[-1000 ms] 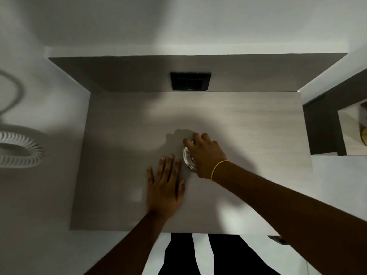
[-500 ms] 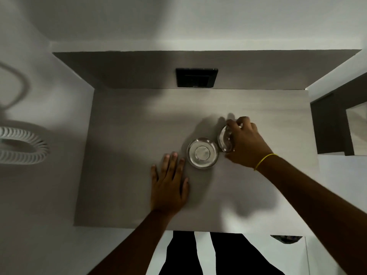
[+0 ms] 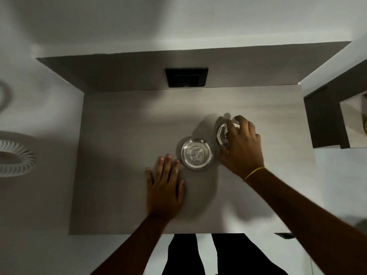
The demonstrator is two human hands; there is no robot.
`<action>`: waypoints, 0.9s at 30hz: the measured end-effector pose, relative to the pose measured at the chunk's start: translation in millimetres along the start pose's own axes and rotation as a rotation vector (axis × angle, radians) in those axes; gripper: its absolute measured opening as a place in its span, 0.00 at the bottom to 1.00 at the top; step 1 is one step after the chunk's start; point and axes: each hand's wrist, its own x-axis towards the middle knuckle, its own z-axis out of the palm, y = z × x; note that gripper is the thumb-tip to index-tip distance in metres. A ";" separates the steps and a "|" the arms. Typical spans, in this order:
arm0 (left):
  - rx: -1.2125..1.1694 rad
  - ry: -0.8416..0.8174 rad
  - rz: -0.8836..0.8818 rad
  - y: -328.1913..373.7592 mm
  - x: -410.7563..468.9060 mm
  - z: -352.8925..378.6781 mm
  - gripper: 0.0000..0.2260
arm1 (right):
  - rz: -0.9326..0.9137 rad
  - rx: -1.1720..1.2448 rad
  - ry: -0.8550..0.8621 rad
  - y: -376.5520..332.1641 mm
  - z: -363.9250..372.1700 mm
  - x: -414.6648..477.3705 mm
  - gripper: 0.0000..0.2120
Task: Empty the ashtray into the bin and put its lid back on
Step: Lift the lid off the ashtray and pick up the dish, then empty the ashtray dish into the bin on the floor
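A round shiny metal ashtray bowl [image 3: 197,153] sits uncovered in the middle of the pale wooden table [image 3: 123,147]. Just to its right my right hand [image 3: 241,144] grips the metal ashtray lid [image 3: 222,134], which is tilted on edge and partly hidden under my fingers. Whether the lid touches the table I cannot tell. My left hand [image 3: 164,187] lies flat on the table, fingers spread, its fingertips close to the bowl's lower left rim. No bin is in view.
A black wall socket plate [image 3: 186,77] sits on the dark panel behind the table. A white coiled cord [image 3: 15,160] hangs at the left. A dark shelf unit [image 3: 325,116] stands at the right. My legs show below the table's front edge.
My right hand lifted the lid off the ashtray and carried it to the right, uncovering the bowl. The left hand stayed flat on the table.
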 end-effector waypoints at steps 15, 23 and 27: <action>-0.242 -0.072 0.915 131.9 -29.5 33.4 0.08 | 0.420 0.850 -0.012 -8.6 17.1 -47.7 0.16; -0.136 -0.300 1.123 240.2 28.1 63.9 0.20 | 0.663 1.159 0.261 161.1 -29.6 -150.4 0.24; -0.020 -0.346 1.232 249.7 33.2 55.7 0.24 | 0.945 1.150 0.504 252.9 -25.0 -229.5 0.26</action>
